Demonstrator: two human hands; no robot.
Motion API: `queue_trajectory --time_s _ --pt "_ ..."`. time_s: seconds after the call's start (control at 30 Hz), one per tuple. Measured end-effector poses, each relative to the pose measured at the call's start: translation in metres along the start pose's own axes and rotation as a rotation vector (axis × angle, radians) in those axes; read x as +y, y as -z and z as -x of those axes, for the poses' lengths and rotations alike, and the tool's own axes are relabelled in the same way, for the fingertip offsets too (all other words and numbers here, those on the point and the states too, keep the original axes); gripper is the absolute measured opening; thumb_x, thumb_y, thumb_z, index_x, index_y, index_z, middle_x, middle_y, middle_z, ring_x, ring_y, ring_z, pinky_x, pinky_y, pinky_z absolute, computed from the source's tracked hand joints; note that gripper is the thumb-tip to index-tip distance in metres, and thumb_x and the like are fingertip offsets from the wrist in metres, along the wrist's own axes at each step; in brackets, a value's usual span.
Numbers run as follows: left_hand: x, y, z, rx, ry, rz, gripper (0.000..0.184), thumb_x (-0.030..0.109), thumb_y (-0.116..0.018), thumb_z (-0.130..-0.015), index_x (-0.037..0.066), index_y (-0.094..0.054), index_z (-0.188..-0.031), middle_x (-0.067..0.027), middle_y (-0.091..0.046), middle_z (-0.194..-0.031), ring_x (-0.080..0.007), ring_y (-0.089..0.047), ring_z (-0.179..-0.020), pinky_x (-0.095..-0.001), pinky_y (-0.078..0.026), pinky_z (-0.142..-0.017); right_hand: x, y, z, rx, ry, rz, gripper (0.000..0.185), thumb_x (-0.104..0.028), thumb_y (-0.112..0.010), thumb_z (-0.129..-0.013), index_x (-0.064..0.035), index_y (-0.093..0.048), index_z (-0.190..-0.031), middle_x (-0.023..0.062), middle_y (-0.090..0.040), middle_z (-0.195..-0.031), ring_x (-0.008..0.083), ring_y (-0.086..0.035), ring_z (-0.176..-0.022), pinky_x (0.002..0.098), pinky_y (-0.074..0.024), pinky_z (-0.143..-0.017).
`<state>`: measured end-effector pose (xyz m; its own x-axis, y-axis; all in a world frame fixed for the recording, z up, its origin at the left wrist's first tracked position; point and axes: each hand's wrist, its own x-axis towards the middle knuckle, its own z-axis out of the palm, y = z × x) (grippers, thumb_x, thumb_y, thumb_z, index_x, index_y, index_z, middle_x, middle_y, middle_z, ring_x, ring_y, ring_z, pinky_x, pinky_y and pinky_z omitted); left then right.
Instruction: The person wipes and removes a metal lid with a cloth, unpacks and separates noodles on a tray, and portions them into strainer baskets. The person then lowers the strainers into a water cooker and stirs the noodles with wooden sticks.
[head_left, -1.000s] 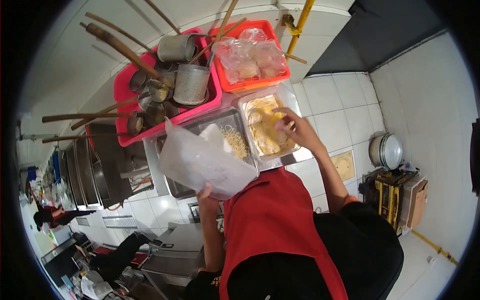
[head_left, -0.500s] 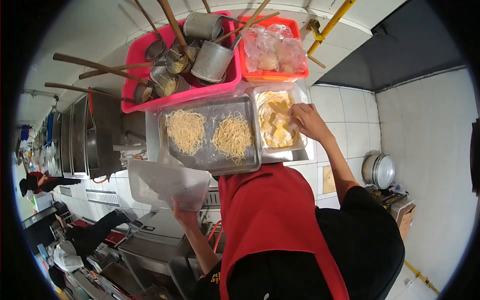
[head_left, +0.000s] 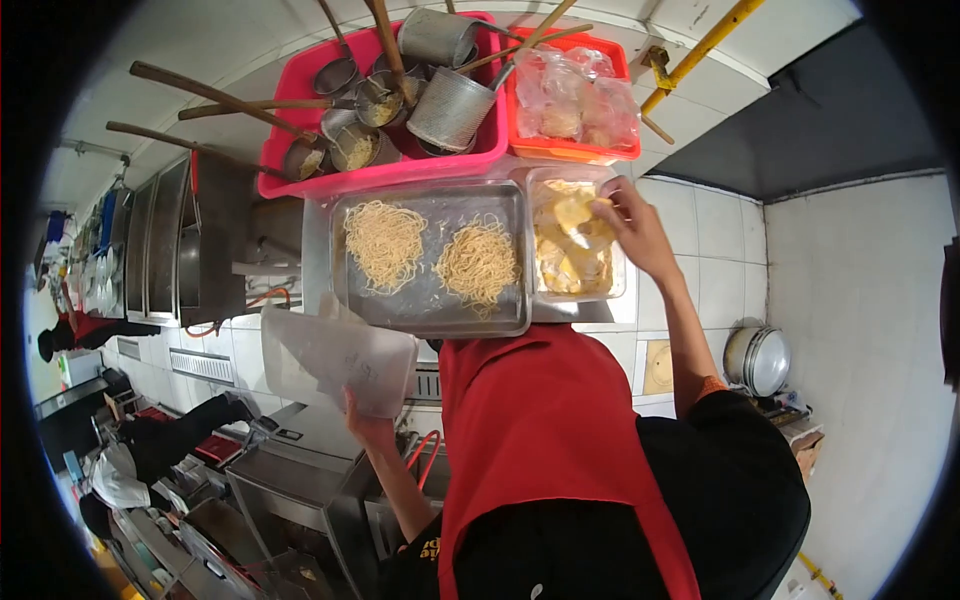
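A yellow piece is pinched in the fingers of the right hand, over a tub of similar pieces. The left hand grips a translucent box, tilted near the tray's front left corner. The tray, just left of the tub on the bench, bears two separate heaps of noodles. Behind it, a pink bin holds strainers; beside that, an orange basket holds clear bags.
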<state>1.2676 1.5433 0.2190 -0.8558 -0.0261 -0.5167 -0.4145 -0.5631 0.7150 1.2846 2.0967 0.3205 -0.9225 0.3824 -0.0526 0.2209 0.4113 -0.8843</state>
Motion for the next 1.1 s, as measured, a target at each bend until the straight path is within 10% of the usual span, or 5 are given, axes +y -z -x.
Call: queue_trajectory --time_s 0.27,0.4,0.73,0.9,1.1 --pt "-0.001 -0.056 -0.024 -0.087 -0.003 -0.097 0.066 0.032 -0.066 -0.106 0.003 -0.044 -0.161 -0.0168 -0.057 -0.154 -0.0378 -0.056 -0.141 -0.0562 -0.048 -0.117 -0.022 -0.096 -0.008 -0.086 0.173 0.306 0.052 -0.034 -0.069 -0.11 -0.0064 -0.05 -0.149 0.0139 -0.068 -0.132 0.0191 -0.069 -0.115 0.0364 -0.0567 -0.094" --pt "-0.033 -0.16 -0.022 -0.525 0.096 -0.54 0.066 0.015 -0.071 -0.104 0.002 -0.042 -0.162 -0.0152 -0.058 -0.152 -0.0285 -0.061 -0.136 -0.0465 -0.053 -0.114 -0.038 -0.076 0.029 -0.507 -0.181 -0.721 0.075 -0.039 -0.076 -0.104 -0.0033 -0.042 -0.16 0.02 -0.065 -0.142 0.0261 -0.067 -0.124 0.0396 -0.0527 -0.105" --pt "-0.097 -0.269 -0.017 -0.67 0.092 -0.802 0.057 0.036 -0.066 -0.11 0.011 -0.042 -0.156 -0.0187 -0.048 -0.15 -0.0262 -0.056 -0.135 -0.0392 -0.053 -0.106 0.113 -0.007 0.081 0.296 -0.256 0.49 0.093 -0.033 -0.089 -0.09 -0.0044 -0.037 -0.163 0.0259 -0.057 -0.143 0.0411 -0.057 -0.134 0.0515 -0.049 -0.112" --pt "-0.043 -0.187 -0.114 -0.302 -0.784 -1.652 0.105 0.003 -0.086 -0.073 0.023 -0.039 -0.165 -0.0188 -0.041 -0.159 -0.0481 -0.04 -0.147 -0.0663 -0.041 -0.117 0.051 -0.019 0.068 0.432 -0.105 0.516 0.091 -0.034 -0.089 -0.087 -0.005 -0.044 -0.16 0.0232 -0.055 -0.144 0.0446 -0.053 -0.134 0.0547 -0.0435 -0.116" --pt "-0.006 -0.201 -0.175 -0.525 -0.366 -2.129 0.12 0.001 -0.08 -0.075 0.057 -0.026 -0.167 -0.0088 0.004 -0.184 -0.0639 -0.008 -0.16 -0.0857 -0.028 -0.115 -0.039 -0.133 0.013 -0.309 0.356 0.451 0.08 -0.015 -0.082 -0.087 -0.0282 -0.052 -0.16 0.0169 -0.043 -0.167 0.0454 -0.05 -0.143 0.0556 -0.0425 -0.118"
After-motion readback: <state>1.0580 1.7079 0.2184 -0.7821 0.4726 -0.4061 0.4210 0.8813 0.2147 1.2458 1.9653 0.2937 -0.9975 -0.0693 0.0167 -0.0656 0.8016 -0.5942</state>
